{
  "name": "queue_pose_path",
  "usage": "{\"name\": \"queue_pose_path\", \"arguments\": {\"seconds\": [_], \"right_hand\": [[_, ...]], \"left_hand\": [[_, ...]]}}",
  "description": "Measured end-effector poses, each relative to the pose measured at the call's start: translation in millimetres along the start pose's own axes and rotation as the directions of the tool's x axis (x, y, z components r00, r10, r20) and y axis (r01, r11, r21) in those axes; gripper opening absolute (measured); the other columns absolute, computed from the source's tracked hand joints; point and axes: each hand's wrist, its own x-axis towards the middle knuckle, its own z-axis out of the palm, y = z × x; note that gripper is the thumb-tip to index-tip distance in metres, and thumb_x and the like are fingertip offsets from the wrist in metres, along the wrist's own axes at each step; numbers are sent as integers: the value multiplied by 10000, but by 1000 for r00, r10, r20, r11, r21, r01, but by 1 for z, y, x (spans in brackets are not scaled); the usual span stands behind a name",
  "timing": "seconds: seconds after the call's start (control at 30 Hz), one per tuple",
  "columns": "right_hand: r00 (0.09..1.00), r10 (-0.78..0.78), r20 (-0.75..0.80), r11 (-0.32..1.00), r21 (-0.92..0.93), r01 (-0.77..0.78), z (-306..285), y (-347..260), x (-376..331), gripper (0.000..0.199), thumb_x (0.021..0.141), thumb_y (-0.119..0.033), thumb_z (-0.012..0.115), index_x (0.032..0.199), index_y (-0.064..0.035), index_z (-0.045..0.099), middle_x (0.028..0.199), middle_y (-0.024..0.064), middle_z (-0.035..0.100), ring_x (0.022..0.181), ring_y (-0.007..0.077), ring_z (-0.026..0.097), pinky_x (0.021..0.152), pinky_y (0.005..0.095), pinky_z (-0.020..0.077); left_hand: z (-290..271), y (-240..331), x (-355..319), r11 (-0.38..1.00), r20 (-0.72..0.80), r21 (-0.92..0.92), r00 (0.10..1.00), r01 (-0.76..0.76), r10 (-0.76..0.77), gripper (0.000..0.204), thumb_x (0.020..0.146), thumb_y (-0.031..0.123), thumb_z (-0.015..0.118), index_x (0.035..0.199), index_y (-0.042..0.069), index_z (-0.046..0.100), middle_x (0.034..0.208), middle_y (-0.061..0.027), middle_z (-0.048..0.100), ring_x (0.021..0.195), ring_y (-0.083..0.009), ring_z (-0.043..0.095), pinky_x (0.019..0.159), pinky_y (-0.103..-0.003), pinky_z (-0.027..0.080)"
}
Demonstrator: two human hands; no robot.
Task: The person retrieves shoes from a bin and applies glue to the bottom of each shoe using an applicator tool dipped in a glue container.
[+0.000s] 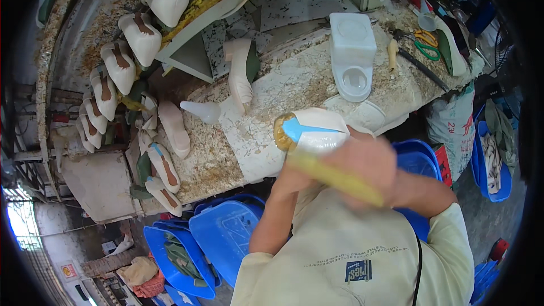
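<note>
Close to my body, my left hand point(296, 174) grips a white shoe point(326, 120) from below. A light-blue strip runs along the shoe, and its rounded end is tan-brown. My right hand point(368, 164) is closed on a long yellow handle point(337, 178), smeared by motion. The handle slants across in front of the shoe and my left wrist; whatever working end it has cannot be made out. Beyond the shoe, a white plastic bottle-like container point(352, 51) with a round opening stands on the worktable point(209, 164).
A cream heeled shoe point(241, 73) and a translucent white cone-shaped piece point(201, 111) lie on the bench. Several white shoes point(139, 39) line a rack at left. Blue bins point(226, 232) stand below the edge. Scissors point(426, 45) and a dark-handled tool point(422, 68) lie at right.
</note>
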Motion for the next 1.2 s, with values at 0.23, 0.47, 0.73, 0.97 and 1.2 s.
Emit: {"name": "queue_pose_path", "arguments": {"seconds": [0.23,0.47,0.73,0.97,1.2], "right_hand": [[662,669,-338,739,210,-640,-32,70,-12,139,890,-81,637,976,21,677,812,29,653,678,73,553,596,229,434],[603,784,-151,608,382,-695,-9,169,-81,163,883,-91,657,994,26,681,834,18,650,726,55,552,637,228,447],[555,831,27,473,491,-732,-8,184,-71,151,901,-164,640,898,-16,669,643,-44,559,504,29,447,448,189,328],[427,826,367,65,691,-720,-9,97,-22,148,855,-145,665,778,-22,634,571,-1,522,437,70,441,400,210,309],[959,256,119,916,288,-281,25,45,-21,128,821,-16,667,947,-9,687,755,113,599,618,232,573,554,305,447]], "left_hand": [[-30,-16,-9,991,-65,93,994,93,-87,612,657,29,825,1198,20,539,1113,-51,608,1013,-155,578,893,-322,478],[-39,-52,-7,935,-212,-343,962,90,-170,757,872,556,563,1360,3,390,1292,-123,534,1177,-243,539,968,-399,470],[-36,-45,-15,892,-375,-434,876,123,-303,743,950,618,299,1367,14,416,1249,-127,565,1090,-232,584,942,-372,474],[-46,-54,-3,929,-297,-330,917,165,-268,708,975,580,268,1342,-1,441,1238,-131,573,1080,-229,588,954,-360,461],[-37,-29,8,887,-281,-446,922,120,-265,701,973,594,246,1339,29,440,1191,-138,587,1039,-233,612,887,-375,513]]}}
